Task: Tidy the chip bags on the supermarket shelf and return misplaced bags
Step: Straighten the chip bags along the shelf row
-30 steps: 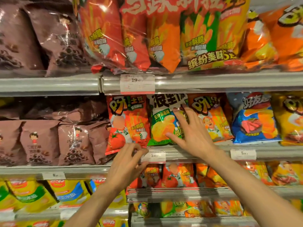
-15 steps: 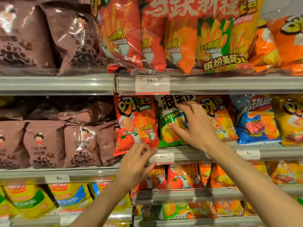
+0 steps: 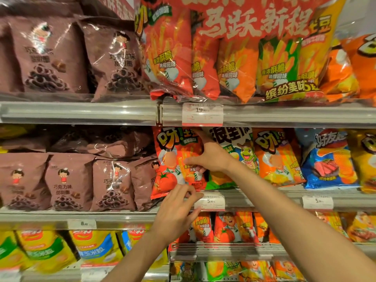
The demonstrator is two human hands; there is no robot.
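Note:
On the middle shelf a red tomato chip bag [image 3: 173, 159] stands upright beside a green bag with a frog cartoon [image 3: 244, 159]. My right hand [image 3: 211, 157] grips the red bag's right edge, thumb across its front and fingers pushed in between the red and green bags. Below it, my left hand [image 3: 179, 206] is at the shelf lip, its fingertips touching the red bag's bottom edge with the fingers apart. An orange bag [image 3: 276, 157] and a blue bag [image 3: 329, 159] stand to the right of the green one.
Brown chocolate-ring bags [image 3: 67, 180] fill the middle shelf's left half and the shelf above. Large red and orange multipacks [image 3: 223, 58] overhang the top shelf edge [image 3: 284, 115]. Price tags [image 3: 209, 201] are clipped to the rails. Yellow bags [image 3: 40, 247] and small tomato bags [image 3: 225, 226] sit below.
My right hand has slid left from the green bag's front to the red bag's right edge and taken hold there. The left hand stays at the shelf lip. The view has moved closer.

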